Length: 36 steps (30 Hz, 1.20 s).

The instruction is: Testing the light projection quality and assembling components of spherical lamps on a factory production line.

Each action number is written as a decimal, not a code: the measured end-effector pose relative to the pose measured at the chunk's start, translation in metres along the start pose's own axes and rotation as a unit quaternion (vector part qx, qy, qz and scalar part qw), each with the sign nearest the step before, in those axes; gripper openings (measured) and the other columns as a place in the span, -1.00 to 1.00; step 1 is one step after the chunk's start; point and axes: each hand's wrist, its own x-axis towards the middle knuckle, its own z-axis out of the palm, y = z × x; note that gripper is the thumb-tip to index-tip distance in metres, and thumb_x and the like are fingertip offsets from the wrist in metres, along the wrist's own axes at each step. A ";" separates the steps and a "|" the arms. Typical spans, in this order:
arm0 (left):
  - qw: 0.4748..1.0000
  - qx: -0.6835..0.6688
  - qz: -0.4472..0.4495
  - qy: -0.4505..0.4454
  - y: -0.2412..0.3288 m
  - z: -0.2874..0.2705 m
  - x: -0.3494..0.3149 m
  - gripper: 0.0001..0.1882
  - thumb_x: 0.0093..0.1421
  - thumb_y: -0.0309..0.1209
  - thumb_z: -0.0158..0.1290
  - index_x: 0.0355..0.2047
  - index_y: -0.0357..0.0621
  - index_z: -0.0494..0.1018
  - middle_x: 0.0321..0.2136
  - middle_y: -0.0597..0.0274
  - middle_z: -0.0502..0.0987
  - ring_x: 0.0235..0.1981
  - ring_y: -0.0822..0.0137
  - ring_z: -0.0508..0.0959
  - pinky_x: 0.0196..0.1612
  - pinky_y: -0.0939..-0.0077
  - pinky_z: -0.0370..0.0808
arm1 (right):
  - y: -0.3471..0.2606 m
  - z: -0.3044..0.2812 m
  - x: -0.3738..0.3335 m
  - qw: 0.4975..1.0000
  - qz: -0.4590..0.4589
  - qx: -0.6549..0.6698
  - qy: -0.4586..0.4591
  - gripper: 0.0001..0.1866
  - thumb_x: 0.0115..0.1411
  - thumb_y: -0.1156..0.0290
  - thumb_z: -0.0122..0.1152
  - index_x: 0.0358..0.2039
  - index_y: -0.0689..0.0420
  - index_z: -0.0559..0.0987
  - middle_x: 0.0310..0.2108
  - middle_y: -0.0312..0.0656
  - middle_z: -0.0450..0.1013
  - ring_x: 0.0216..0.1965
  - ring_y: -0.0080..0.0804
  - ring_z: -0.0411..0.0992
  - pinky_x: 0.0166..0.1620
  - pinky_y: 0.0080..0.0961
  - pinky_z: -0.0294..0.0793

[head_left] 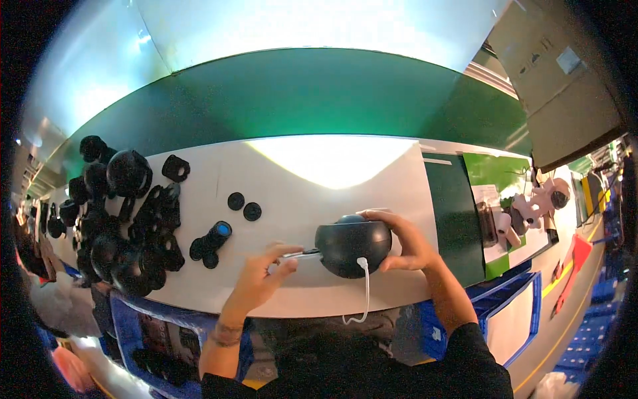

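A heap of black parts (pixel 126 219) is lying at the counter's (pixel 292 179) left. A thin metal tool (pixel 300 254) is being pinched in the left hand's (pixel 262 279) grip and pressed against the black dome housing (pixel 352 246), which is being cupped at the counter's near edge by the right hand (pixel 409 246). A fitting step seems underway; steady bracing is being called for next.

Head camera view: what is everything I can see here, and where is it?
Dome-shaped shell: one, black, front centre of the table, a white cable hanging from it.
Slim tool: one, silvery, tip at the shell's left side.
Small part with a blue end: one, black, left of centre.
Round discs: two, black, behind it.
Pile of moulded parts: many, black, left end.
Table: one, white, beside a green belt.
Left hand: holds the tool.
Right hand: grips the shell.
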 end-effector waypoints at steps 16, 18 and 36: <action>0.966 -0.206 0.119 0.097 0.020 0.080 0.022 0.10 0.09 -0.40 0.30 0.35 -0.39 -0.31 0.20 -0.11 0.17 0.23 0.11 0.27 0.28 0.23 0.23 | -0.022 0.009 0.005 0.997 -0.032 -0.069 -0.015 0.07 -0.05 -0.02 0.45 0.34 0.20 0.11 0.33 0.07 0.11 0.33 -0.01 0.13 0.32 -0.18 0.13; 0.974 -0.141 0.148 0.093 0.018 0.070 0.028 0.10 0.07 -0.40 0.31 0.34 -0.40 -0.29 0.18 -0.09 0.20 0.21 0.12 0.29 0.26 0.26 0.26 | -0.026 0.008 0.008 0.997 -0.025 -0.072 -0.012 0.05 -0.03 -0.04 0.42 0.34 0.20 0.12 0.32 0.07 0.12 0.33 0.00 0.12 0.31 -0.18 0.14; 0.978 -0.034 0.185 0.092 -0.086 0.024 0.125 -0.32 0.26 -0.37 0.12 0.29 -0.27 0.06 0.12 -0.04 0.32 0.03 0.14 0.40 0.06 0.35 0.41 | 0.066 -0.021 0.093 0.976 0.025 0.208 0.055 -0.52 0.21 0.11 0.26 -0.08 0.30 0.57 -0.01 -0.09 0.50 -0.01 -0.39 0.42 0.06 -0.39 0.38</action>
